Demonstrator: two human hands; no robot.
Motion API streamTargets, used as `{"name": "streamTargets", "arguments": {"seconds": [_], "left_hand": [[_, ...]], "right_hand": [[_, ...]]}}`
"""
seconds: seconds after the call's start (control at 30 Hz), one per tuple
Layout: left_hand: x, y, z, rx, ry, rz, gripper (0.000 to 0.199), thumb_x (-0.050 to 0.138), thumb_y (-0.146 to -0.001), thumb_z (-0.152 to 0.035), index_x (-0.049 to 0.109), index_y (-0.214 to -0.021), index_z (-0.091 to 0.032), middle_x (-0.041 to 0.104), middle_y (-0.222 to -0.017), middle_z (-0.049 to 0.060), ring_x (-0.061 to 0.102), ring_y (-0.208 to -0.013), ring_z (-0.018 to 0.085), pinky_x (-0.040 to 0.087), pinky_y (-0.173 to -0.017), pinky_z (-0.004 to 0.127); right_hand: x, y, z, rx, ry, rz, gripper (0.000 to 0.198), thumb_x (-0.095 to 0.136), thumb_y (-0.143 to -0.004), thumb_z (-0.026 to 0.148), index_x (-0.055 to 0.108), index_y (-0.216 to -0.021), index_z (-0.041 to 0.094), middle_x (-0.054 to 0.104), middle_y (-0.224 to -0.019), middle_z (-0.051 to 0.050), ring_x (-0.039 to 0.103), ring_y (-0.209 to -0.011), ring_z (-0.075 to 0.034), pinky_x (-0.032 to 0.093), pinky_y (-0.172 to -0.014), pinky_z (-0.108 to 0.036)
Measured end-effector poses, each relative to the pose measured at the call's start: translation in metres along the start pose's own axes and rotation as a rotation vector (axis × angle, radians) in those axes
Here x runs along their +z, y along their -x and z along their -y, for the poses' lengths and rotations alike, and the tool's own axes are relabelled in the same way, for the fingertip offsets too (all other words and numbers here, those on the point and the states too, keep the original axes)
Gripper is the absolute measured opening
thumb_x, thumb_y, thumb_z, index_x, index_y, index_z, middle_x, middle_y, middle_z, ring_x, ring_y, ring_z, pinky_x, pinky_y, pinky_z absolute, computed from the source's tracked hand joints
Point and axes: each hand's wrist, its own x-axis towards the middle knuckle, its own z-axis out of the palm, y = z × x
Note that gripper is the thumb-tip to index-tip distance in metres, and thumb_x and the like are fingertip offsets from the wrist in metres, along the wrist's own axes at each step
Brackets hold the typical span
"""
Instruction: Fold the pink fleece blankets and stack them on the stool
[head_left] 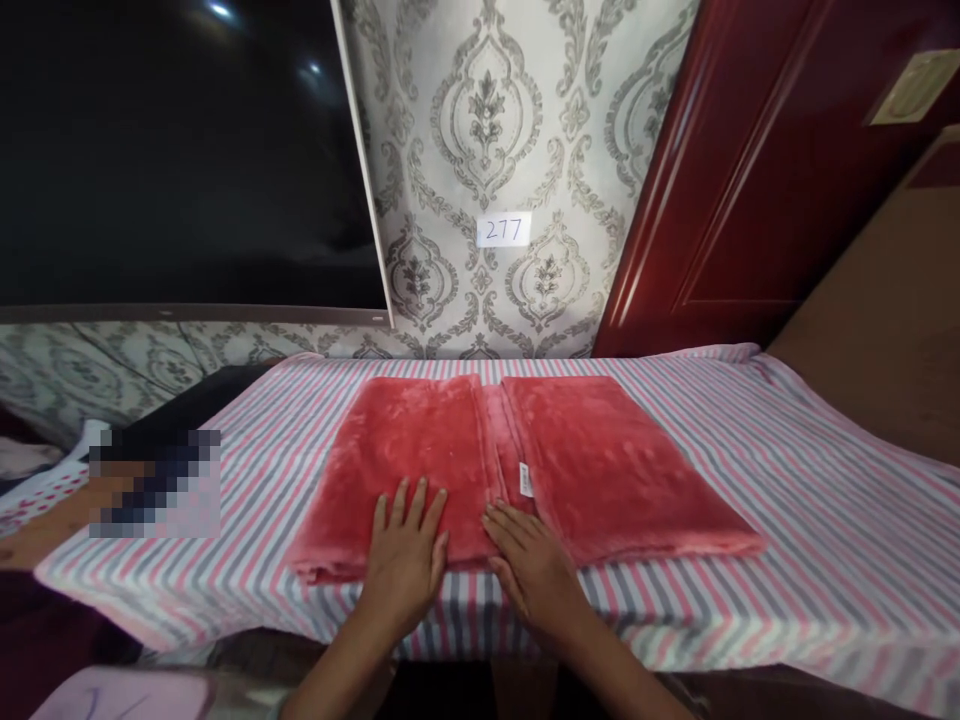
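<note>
A red plush blanket (615,460) lies folded in two panels that meet near the middle, with a narrow gap between them. A small white label (526,479) shows at the inner edge of the right panel. My left hand (405,550) rests flat on the front of the left panel, fingers spread. Beside the gap, my right hand (534,570) lies on the blanket's front edge with its fingers stretched out and close together. Neither hand grips the fabric.
Under the blanket, a striped cloth (750,440) covers the table. A large black screen (187,160) stands back left. A paper marked 277 (504,230) is on the patterned wall, and a dark red door (720,180) is at right. A blurred patch hides something at far left.
</note>
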Motion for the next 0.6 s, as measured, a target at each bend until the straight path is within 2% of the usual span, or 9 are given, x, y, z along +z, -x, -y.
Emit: {"name": "streamTargets", "arguments": {"seconds": [0.07, 0.13, 0.2, 0.23, 0.27, 0.33, 0.4, 0.5, 0.6], "left_hand": [[-0.001, 0.003, -0.001, -0.035, 0.031, 0.063, 0.05, 0.047, -0.093, -0.028, 0.057, -0.141, -0.023, 0.053, -0.148, 0.013, 0.043, -0.14, 0.038, 0.034, -0.11, 0.064], [-0.008, 0.001, 0.0, -0.058, 0.087, 0.124, 0.049, 0.047, -0.094, -0.029, 0.056, -0.142, -0.025, 0.053, -0.149, 0.01, 0.041, -0.142, 0.036, 0.033, -0.113, 0.061], [-0.02, -0.005, 0.004, -0.059, 0.157, 0.182, 0.046, 0.048, -0.095, -0.03, 0.058, -0.139, -0.025, 0.056, -0.146, 0.009, 0.044, -0.14, 0.032, 0.033, -0.114, 0.058], [-0.025, -0.009, 0.006, -0.05, 0.188, 0.198, 0.044, 0.048, -0.096, -0.031, 0.06, -0.137, -0.024, 0.058, -0.144, 0.009, 0.047, -0.138, 0.03, 0.034, -0.115, 0.056], [-0.03, -0.012, 0.007, -0.037, 0.209, 0.198, 0.042, 0.047, -0.096, -0.03, 0.061, -0.136, -0.023, 0.061, -0.141, 0.009, 0.05, -0.135, 0.028, 0.033, -0.116, 0.055], [-0.033, -0.016, 0.007, -0.007, 0.203, 0.161, 0.042, 0.048, -0.096, -0.03, 0.06, -0.135, -0.022, 0.062, -0.139, 0.01, 0.053, -0.133, 0.027, 0.031, -0.117, 0.054], [-0.027, -0.015, 0.003, 0.014, 0.134, 0.123, 0.046, 0.051, -0.094, -0.032, 0.058, -0.138, -0.019, 0.06, -0.14, 0.014, 0.051, -0.134, 0.031, 0.032, -0.115, 0.059], [-0.006, -0.006, -0.007, 0.025, 0.008, 0.094, 0.053, 0.055, -0.091, -0.035, 0.056, -0.141, -0.017, 0.054, -0.145, 0.02, 0.047, -0.136, 0.04, 0.036, -0.108, 0.066], [0.009, 0.004, -0.012, 0.017, -0.025, 0.041, 0.054, 0.056, -0.091, -0.034, 0.054, -0.144, -0.021, 0.053, -0.147, 0.018, 0.045, -0.138, 0.041, 0.035, -0.109, 0.066]], "right_hand": [[-0.011, -0.009, 0.004, 0.044, -0.022, 0.048, 0.035, 0.049, -0.096, 0.025, 0.066, -0.125, 0.013, 0.068, -0.128, -0.014, 0.059, -0.124, -0.027, 0.049, -0.101, -0.043], [-0.024, -0.026, 0.011, 0.106, -0.032, 0.125, 0.027, 0.049, -0.097, 0.026, 0.072, -0.11, 0.017, 0.074, -0.112, -0.011, 0.065, -0.11, -0.026, 0.05, -0.096, -0.042], [-0.034, -0.051, 0.017, 0.142, -0.014, 0.18, 0.028, 0.047, -0.098, 0.025, 0.073, -0.096, 0.018, 0.074, -0.094, -0.009, 0.067, -0.095, -0.024, 0.051, -0.09, -0.041], [-0.036, -0.065, 0.019, 0.142, -0.004, 0.182, 0.029, 0.045, -0.099, 0.024, 0.073, -0.096, 0.018, 0.073, -0.091, -0.009, 0.067, -0.092, -0.024, 0.051, -0.088, -0.041], [-0.036, -0.078, 0.021, 0.133, 0.003, 0.163, 0.028, 0.044, -0.099, 0.024, 0.072, -0.101, 0.018, 0.073, -0.095, -0.01, 0.066, -0.095, -0.024, 0.05, -0.09, -0.04], [-0.026, -0.1, 0.02, 0.114, 0.009, 0.104, 0.033, 0.045, -0.098, 0.022, 0.066, -0.122, 0.016, 0.069, -0.119, -0.013, 0.061, -0.114, -0.025, 0.046, -0.099, -0.041], [-0.01, -0.112, 0.013, 0.143, 0.025, 0.097, 0.045, 0.045, -0.097, 0.022, 0.054, -0.14, 0.014, 0.055, -0.145, -0.015, 0.047, -0.136, -0.026, 0.037, -0.112, -0.045], [0.016, -0.11, -0.001, 0.265, 0.055, 0.242, 0.056, 0.046, -0.097, 0.028, 0.042, -0.15, 0.011, 0.035, -0.159, -0.016, 0.027, -0.149, -0.028, 0.023, -0.12, -0.05], [0.027, -0.099, -0.01, 0.322, 0.062, 0.352, 0.06, 0.043, -0.098, 0.031, 0.036, -0.154, 0.011, 0.025, -0.163, -0.014, 0.02, -0.152, -0.027, 0.017, -0.122, -0.05]]}}
